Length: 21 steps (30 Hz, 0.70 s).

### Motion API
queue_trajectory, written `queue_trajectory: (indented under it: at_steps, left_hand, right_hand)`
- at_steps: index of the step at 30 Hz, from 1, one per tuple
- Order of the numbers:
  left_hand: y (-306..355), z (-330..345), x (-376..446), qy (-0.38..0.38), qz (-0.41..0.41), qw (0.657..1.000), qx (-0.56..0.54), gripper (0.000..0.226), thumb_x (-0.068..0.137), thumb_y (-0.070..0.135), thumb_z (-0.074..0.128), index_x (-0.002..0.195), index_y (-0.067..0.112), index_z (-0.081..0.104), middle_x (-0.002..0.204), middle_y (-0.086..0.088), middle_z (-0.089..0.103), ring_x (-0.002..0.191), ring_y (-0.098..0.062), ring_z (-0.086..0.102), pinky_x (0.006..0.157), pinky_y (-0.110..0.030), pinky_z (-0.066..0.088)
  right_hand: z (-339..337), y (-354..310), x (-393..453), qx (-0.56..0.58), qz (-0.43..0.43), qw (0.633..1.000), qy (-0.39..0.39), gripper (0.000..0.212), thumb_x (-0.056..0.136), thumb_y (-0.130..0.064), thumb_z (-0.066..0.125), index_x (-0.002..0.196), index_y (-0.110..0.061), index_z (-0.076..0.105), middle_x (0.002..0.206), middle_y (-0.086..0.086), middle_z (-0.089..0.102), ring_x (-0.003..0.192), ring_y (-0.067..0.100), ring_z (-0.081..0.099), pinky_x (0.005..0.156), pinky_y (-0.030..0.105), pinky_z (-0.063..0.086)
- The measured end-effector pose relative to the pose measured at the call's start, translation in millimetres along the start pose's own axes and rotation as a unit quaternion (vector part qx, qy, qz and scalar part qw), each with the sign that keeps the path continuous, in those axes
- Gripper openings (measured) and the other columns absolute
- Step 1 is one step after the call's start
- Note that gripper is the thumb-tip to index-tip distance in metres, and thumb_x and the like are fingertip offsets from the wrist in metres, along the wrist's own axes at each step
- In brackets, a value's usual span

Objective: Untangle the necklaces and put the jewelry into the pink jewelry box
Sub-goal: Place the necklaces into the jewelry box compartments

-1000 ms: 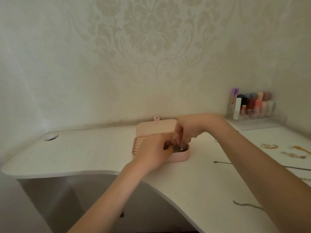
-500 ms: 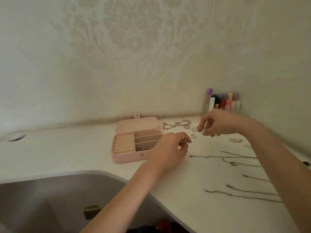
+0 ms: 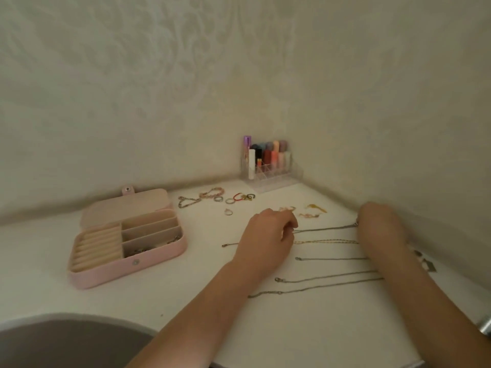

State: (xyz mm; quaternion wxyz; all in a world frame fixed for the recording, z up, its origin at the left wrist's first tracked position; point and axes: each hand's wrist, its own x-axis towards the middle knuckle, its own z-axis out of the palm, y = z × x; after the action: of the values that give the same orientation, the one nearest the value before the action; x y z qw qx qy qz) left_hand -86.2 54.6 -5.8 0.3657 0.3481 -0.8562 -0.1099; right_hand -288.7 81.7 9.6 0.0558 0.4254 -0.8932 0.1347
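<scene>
The pink jewelry box (image 3: 111, 272) lies open at the left of the white desk, with small pieces in its front compartment. Several chains lie stretched out in rows to its right. My left hand (image 3: 268, 237) pinches the left end of the topmost silver necklace (image 3: 325, 229). My right hand (image 3: 380, 229) holds the same chain's right end, so it runs taut between them. A gold twisted necklace (image 3: 326, 241) lies just below it. Further down lie other silver chains (image 3: 329, 277).
Rings and bracelets (image 3: 212, 198) lie behind the box near the wall. Small gold earrings (image 3: 314, 208) sit behind my hands. A clear organizer with lipsticks (image 3: 268, 166) stands in the corner. The desk's curved front edge (image 3: 79, 316) is at lower left.
Both hands left the jewelry box and moved right to the rows of chains. They now grip the two ends of the top silver necklace. The view has swung right.
</scene>
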Motion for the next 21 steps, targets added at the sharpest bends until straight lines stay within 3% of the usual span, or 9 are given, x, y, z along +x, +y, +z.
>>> queue_trajectory:
  at_steps: [4, 7, 9, 11, 13, 16, 21]
  left_hand:
    - [-3.1, 2.0, -0.2, 0.009, 0.0, 1.0, -0.012, 0.021, 0.089, 0.007, 0.051, 0.103, 0.013, 0.065, 0.097, -0.001, 0.066, 0.095, -0.016, 0.055, 0.088, -0.028, 0.042]
    - [-5.5, 5.2, 1.9, 0.026, -0.037, 0.996, -0.081, 0.029, 0.088, 0.008, 0.055, 0.116, 0.016, 0.057, 0.107, 0.004, 0.063, 0.099, -0.008, 0.055, 0.084, -0.018, 0.04]
    - [-5.3, 5.4, 4.0, 0.034, -0.079, 0.983, -0.16, 0.046, 0.087, 0.011, 0.06, 0.13, 0.018, 0.046, 0.12, 0.007, 0.058, 0.104, -0.003, 0.053, 0.084, -0.015, 0.04]
    - [-4.7, 4.3, 6.4, 0.022, -0.123, 0.965, -0.229, 0.057, 0.087, 0.013, 0.063, 0.138, 0.019, 0.038, 0.122, 0.01, 0.054, 0.107, -0.001, 0.052, 0.084, -0.012, 0.04]
    - [-6.6, 1.9, 9.4, 0.027, -0.166, 0.947, -0.273, 0.043, 0.091, 0.017, 0.059, 0.131, 0.022, 0.044, 0.108, 0.008, 0.061, 0.094, 0.0, 0.058, 0.075, -0.009, 0.044]
    - [-10.6, -2.8, 10.9, 0.057, -0.212, 0.94, -0.262, 0.015, 0.097, 0.022, 0.048, 0.111, 0.023, 0.054, 0.08, 0.007, 0.064, 0.078, -0.009, 0.061, 0.065, -0.01, 0.044]
    - [-12.1, -4.7, 3.6, 0.096, -0.221, 0.938, -0.25, 0.026, 0.101, 0.017, 0.036, 0.096, 0.014, 0.061, 0.068, 0.005, 0.056, 0.067, -0.006, 0.054, 0.068, -0.018, 0.045]
  right_hand:
    - [-0.3, -2.4, -6.1, 0.039, -0.04, 0.998, 0.035, 0.02, 0.091, -0.002, 0.05, 0.104, -0.006, 0.065, 0.106, 0.017, 0.064, 0.099, 0.032, 0.061, 0.078, 0.033, 0.048]
    - [2.9, -9.4, -8.8, 0.201, -0.136, 0.97, 0.027, 0.009, 0.09, -0.009, 0.056, 0.095, -0.011, 0.064, 0.096, 0.007, 0.066, 0.086, 0.021, 0.059, 0.074, 0.027, 0.045]
    - [-2.4, -26.0, -16.1, 0.379, -0.188, 0.905, -0.032, 0.005, 0.089, -0.009, 0.061, 0.088, -0.014, 0.06, 0.093, 0.004, 0.068, 0.084, 0.019, 0.063, 0.078, 0.032, 0.051]
    - [-15.8, -49.7, -21.0, 0.527, -0.196, 0.818, -0.119, 0.001, 0.092, -0.009, 0.058, 0.092, -0.01, 0.058, 0.096, 0.005, 0.071, 0.086, 0.022, 0.068, 0.077, 0.035, 0.056]
    - [-34.3, -75.1, -19.2, 0.567, -0.198, 0.783, -0.163, 0.008, 0.095, -0.01, 0.053, 0.102, -0.007, 0.055, 0.093, 0.006, 0.071, 0.076, 0.022, 0.069, 0.067, 0.034, 0.058]
    - [-52.6, -112.5, -7.8, 0.572, -0.161, 0.779, -0.199, 0.01, 0.097, -0.015, 0.049, 0.105, -0.01, 0.051, 0.083, 0.006, 0.062, 0.058, 0.022, 0.063, 0.047, 0.029, 0.055]
    - [-36.6, -170.3, 2.5, 0.646, -0.126, 0.737, -0.156, 0.009, 0.099, -0.016, 0.042, 0.105, -0.014, 0.048, 0.083, 0.0, 0.062, 0.042, 0.008, 0.055, 0.037, 0.019, 0.042]
